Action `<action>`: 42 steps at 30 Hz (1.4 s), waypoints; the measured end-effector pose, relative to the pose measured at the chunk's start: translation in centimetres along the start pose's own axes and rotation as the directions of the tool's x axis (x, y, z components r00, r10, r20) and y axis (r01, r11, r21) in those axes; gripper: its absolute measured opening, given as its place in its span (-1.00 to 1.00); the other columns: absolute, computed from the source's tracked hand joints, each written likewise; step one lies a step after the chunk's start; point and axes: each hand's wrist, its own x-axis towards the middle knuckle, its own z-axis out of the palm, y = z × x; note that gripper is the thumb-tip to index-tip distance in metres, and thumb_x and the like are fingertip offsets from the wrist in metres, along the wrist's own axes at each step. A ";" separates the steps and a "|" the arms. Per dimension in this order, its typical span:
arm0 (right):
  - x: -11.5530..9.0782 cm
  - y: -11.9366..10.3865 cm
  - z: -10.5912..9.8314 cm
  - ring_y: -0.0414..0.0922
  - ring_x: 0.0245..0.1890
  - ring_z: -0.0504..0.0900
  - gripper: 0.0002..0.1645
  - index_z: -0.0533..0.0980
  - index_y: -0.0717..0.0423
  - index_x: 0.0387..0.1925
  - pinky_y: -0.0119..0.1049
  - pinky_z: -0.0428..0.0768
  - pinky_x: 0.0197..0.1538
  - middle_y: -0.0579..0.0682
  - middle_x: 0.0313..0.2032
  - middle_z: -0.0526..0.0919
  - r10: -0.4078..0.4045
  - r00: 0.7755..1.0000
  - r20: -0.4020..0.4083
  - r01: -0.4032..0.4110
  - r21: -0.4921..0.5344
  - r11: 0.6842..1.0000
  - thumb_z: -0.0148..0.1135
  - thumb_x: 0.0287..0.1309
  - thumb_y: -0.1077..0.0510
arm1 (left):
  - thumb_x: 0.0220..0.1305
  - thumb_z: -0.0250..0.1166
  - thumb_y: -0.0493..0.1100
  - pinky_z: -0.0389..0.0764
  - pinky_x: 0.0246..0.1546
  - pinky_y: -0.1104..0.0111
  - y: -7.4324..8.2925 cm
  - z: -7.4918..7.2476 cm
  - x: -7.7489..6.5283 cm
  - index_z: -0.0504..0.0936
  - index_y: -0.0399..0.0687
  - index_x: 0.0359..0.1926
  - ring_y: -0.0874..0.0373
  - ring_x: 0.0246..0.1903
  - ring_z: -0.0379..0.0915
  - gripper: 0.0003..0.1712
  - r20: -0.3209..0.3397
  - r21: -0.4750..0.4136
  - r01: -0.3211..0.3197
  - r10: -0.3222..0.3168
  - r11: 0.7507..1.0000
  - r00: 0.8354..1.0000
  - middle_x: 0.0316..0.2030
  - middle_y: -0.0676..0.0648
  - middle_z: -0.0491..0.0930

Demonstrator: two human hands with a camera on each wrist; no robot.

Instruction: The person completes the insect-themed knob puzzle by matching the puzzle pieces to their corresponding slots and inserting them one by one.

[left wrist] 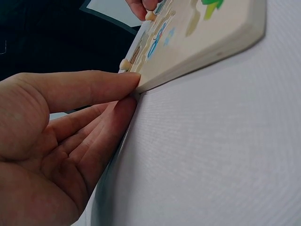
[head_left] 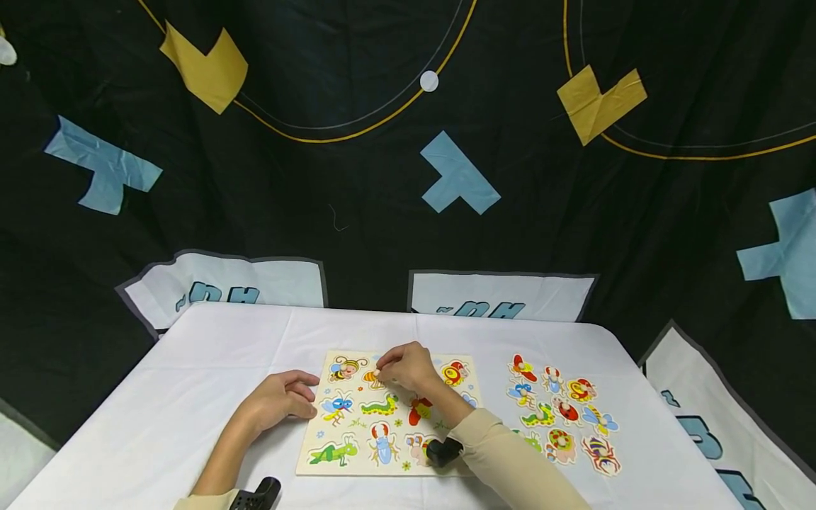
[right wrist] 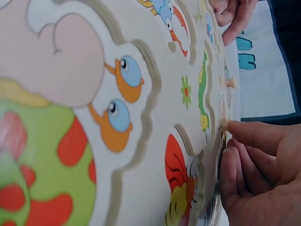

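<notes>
A pale wooden peg puzzle board [head_left: 350,472] with printed insects lies on the table. My right hand [head_left: 408,367] is over its top row, thumb and fingertips pinching the small wooden knob [right wrist: 225,125] of an orange-striped puzzle piece [head_left: 372,380], mostly hidden by the hand. At the board's left edge, my left hand [head_left: 280,401] rests its thumb and fingertips against the side. A bee piece [head_left: 345,369] sits in the top left recess; its knob [left wrist: 124,64] shows in the left wrist view. Other recesses show printed pictures, such as the green caterpillar [head_left: 379,405].
Right of the board lie several loose insect pieces, among them a ladybug [head_left: 565,410], a spider [head_left: 601,455] and a dragonfly [head_left: 600,420]. A white cloth covers the table [head_left: 223,354]. Behind it hangs a black curtain [head_left: 287,205]. Black wrist devices [head_left: 443,451] are worn on both arms.
</notes>
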 end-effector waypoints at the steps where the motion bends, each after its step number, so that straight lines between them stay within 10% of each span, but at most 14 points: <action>1: 0.0 0.0 -0.2 -0.23 -0.47 0.54 -0.86 0.76 0.12 -0.39 -0.39 0.47 -0.38 -0.10 -0.52 0.73 -0.001 1.000 -0.002 0.001 0.001 1.000 0.57 -0.08 0.25 | -0.19 0.54 -0.37 0.53 -0.27 0.31 0.0 0.0 0.0 0.58 -0.29 0.15 0.09 -0.32 0.52 -0.26 0.002 -0.002 0.002 -0.002 1.000 1.000 -0.29 -0.10 0.62; 42: -2.2 1.2 -10.1 -0.13 -0.37 0.56 -0.82 0.76 0.02 -0.32 -0.31 0.50 -0.28 -0.09 -0.42 0.70 0.062 0.994 -0.089 -0.075 -0.157 0.985 0.56 -0.01 0.08 | -0.17 0.54 -0.35 0.51 -0.28 0.30 0.1 0.1 0.1 0.57 -0.28 0.17 0.10 -0.32 0.51 -0.25 -0.005 0.017 0.008 -0.008 1.000 1.000 -0.29 -0.09 0.63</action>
